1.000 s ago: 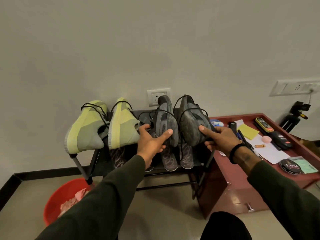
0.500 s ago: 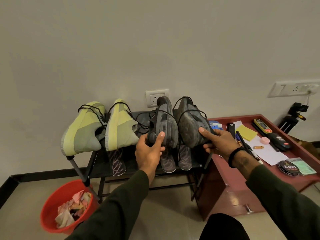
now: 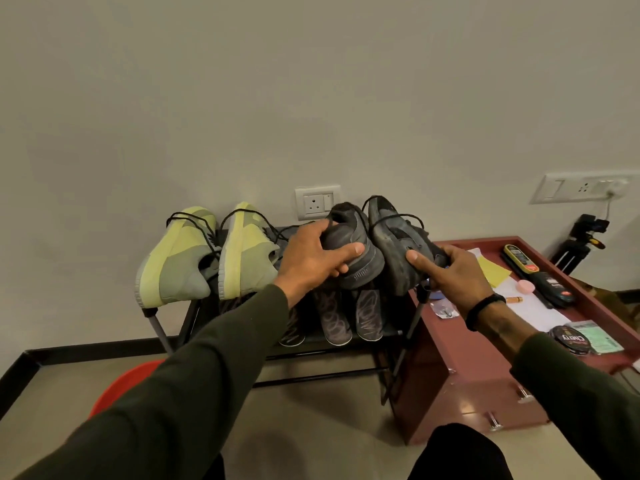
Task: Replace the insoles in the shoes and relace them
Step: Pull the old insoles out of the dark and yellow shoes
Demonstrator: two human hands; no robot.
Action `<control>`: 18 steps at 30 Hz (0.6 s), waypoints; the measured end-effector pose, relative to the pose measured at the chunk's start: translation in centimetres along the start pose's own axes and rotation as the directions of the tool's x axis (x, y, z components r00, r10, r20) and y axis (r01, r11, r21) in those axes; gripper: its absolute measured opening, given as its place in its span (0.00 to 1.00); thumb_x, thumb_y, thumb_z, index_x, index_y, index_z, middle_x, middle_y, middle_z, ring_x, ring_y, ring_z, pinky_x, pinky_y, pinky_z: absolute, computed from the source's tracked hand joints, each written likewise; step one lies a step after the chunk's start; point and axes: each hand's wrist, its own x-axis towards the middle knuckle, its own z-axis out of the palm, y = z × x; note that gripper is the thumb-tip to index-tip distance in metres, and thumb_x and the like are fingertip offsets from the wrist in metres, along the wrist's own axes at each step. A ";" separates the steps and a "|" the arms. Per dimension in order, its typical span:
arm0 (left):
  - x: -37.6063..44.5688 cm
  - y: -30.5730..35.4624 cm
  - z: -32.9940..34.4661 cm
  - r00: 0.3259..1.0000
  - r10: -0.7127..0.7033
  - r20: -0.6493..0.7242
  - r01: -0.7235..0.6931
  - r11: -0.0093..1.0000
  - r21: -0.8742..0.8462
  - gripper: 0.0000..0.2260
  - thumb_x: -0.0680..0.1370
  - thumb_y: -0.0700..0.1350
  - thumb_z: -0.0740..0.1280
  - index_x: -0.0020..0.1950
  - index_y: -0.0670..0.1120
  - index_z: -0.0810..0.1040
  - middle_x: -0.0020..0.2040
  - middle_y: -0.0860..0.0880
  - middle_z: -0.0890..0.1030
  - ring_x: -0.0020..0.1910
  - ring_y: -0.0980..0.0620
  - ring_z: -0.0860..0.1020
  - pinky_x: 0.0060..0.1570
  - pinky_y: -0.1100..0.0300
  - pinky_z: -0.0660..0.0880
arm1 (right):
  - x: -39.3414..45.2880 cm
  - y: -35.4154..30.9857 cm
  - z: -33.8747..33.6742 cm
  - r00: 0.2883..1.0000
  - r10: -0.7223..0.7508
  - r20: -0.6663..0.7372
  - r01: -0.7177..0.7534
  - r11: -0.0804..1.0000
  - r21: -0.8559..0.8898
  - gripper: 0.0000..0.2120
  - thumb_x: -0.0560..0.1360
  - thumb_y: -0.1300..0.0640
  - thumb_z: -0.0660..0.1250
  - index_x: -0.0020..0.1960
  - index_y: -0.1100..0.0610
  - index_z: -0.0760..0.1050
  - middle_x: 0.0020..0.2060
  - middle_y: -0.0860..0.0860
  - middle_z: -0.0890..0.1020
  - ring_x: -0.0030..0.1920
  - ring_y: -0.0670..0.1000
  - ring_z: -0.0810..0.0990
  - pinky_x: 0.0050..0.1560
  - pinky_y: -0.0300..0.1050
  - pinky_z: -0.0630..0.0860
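The black metal shoe rack [image 3: 166, 329] carries two dark grey sneakers, the left hand [image 3: 308, 261] curled round one [image 3: 360, 258] and the right hand [image 3: 453, 271] gripping the other [image 3: 391, 244]. Lifting both together could snag their loose black laces [image 3: 398, 216] on the neighbouring yellow-green sneakers [image 3: 242, 251]. The grey patterned insoles [image 3: 334, 320] lie on the shelf below.

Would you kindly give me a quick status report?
Left hand grips left grey shoe. Right hand grips right grey shoe. Insoles on rack below.

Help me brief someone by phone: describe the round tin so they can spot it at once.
Start at the maroon table right of the shoe rack. Along its near edge, just beyond the right sleeve, lies the round black tin. It is the only round, flat, dark container there, with red lettering on the lid, next to a pale green packet.
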 end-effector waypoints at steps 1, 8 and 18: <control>-0.4 1.3 -0.6 0.999 0.033 0.023 -0.033 0.999 0.014 0.17 0.73 0.50 0.79 0.57 0.44 0.81 0.46 0.47 0.87 0.34 0.49 0.84 0.39 0.54 0.83 | -0.6 -1.2 -0.5 0.999 -0.050 -0.013 0.050 0.998 -0.033 0.11 0.72 0.50 0.76 0.41 0.54 0.78 0.32 0.48 0.81 0.29 0.42 0.79 0.32 0.36 0.76; -5.7 10.2 -4.7 0.983 0.113 0.144 -0.114 0.993 -0.001 0.17 0.70 0.51 0.81 0.52 0.43 0.85 0.46 0.46 0.87 0.26 0.52 0.74 0.25 0.64 0.72 | -6.3 -10.7 -4.1 0.962 -0.271 0.036 0.272 0.941 -0.202 0.18 0.65 0.44 0.80 0.31 0.53 0.76 0.26 0.48 0.79 0.31 0.48 0.80 0.35 0.43 0.79; -13.6 12.0 -7.5 0.892 -0.099 0.442 0.068 0.994 0.085 0.15 0.68 0.51 0.79 0.49 0.45 0.87 0.46 0.41 0.86 0.21 0.56 0.70 0.24 0.65 0.69 | -15.0 -14.9 -3.2 0.896 -0.088 0.434 0.236 0.925 -0.299 0.17 0.63 0.45 0.81 0.46 0.54 0.85 0.37 0.47 0.87 0.37 0.45 0.85 0.37 0.44 0.83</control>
